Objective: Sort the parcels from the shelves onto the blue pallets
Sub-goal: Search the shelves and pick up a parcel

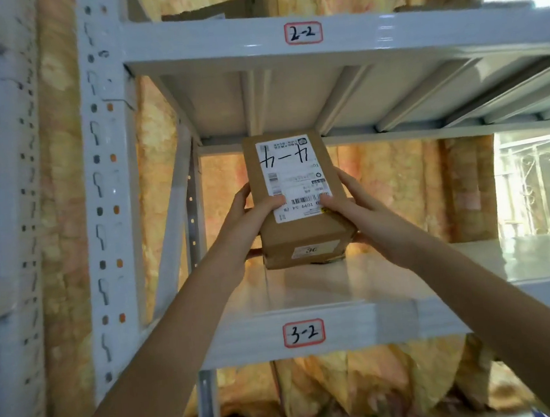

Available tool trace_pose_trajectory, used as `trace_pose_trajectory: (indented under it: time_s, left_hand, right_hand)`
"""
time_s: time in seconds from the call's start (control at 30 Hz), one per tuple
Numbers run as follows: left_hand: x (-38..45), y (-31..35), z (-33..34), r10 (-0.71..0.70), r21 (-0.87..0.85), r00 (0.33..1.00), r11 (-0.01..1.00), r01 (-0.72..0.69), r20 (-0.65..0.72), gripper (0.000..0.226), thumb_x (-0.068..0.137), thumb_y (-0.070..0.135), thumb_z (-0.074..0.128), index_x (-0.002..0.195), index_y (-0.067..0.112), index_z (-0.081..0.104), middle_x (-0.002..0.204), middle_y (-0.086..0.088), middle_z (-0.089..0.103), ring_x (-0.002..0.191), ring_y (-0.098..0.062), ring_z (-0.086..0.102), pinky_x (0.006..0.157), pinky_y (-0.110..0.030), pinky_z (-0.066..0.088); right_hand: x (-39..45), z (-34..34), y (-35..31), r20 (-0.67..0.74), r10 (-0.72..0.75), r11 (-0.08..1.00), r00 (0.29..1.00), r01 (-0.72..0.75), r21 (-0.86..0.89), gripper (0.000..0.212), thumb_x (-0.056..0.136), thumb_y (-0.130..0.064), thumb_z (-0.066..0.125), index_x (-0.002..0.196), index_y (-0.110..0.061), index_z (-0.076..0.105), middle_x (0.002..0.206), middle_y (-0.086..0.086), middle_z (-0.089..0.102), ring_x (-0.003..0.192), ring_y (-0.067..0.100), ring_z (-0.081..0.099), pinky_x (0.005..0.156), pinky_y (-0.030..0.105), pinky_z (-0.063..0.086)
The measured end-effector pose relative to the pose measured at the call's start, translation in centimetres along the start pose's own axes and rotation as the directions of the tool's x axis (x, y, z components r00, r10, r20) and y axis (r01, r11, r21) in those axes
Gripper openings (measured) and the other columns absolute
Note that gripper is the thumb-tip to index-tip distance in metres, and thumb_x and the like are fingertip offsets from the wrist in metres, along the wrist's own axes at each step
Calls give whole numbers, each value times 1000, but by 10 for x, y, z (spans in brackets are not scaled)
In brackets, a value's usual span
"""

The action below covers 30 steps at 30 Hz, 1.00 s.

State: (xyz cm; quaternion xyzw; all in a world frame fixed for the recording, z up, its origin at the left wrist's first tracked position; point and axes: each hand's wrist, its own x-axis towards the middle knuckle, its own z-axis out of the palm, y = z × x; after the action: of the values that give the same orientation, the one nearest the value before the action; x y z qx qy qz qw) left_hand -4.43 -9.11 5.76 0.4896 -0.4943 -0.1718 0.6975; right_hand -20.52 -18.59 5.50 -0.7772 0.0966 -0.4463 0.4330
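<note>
Both hands hold one brown cardboard parcel (299, 202) above the white metal shelf (340, 285) tagged 3-2 (304, 333), under the shelf tagged 2-2 (303, 33). The left hand (250, 210) clasps the parcel's left edge with its thumb laid over the white shipping label (294, 176); the right hand (349, 201) mirrors it on the right edge, thumb on the label's lower corner. The grip from both sides probably serves to tilt the parcel's top face toward the camera so the handwritten code on the label can be read; that code appears upside down from here, so I cannot say for certain what it reads. Whether the parcel's lower edge touches the shelf or hangs just above it is hard to tell. The fingers of both hands are hidden behind the box. A small sticker (314, 249) on the near end carries a number too blurred to trust. No blue pallet is in view, so the parcel's destination cannot be judged from here. The wall behind the rack is draped in wrinkled orange-yellow cloth (382, 192).
</note>
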Motion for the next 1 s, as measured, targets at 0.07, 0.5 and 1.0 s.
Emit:
trace_pose_trajectory:
  time_s: [0.07, 0.5, 1.0]
  left_hand:
    - [-26, 2, 3, 28, -34, 999, 999, -27, 35, 59, 85, 30, 67, 137, 36, 40, 115, 2, 65, 102, -17, 63, 68, -32, 51]
    - [-86, -2, -3, 71, -132, 854, 991, -2, 515, 45, 56, 17, 81, 97, 28, 67, 88, 2, 76, 72, -14, 73, 51, -20, 53]
    - [-81, 70, 56, -160, 234, 193, 853, -466, 968, 62, 48, 36, 73, 108, 25, 62, 91, -9, 74, 65, -18, 73, 47, -19, 53]
  right_hand:
    - [-27, -2, -5, 9, -39, 999, 999, 38, 21, 68, 76, -47, 67, 135, -57, 34, 121, -5, 62, 101, 14, 67, 79, 30, 54]
    - [-144, -30, -26, -292, 77, 997, 953, -78, 6, 94, 52, -63, 77, 134, -29, 46, 112, -4, 69, 113, 22, 62, 78, 37, 56]
    - [-264, -32, -81, -328, 385, 890, 863, -441, -114, 39, 65, -39, 61, 100, -22, 58, 76, -4, 76, 66, 8, 73, 55, 19, 57]
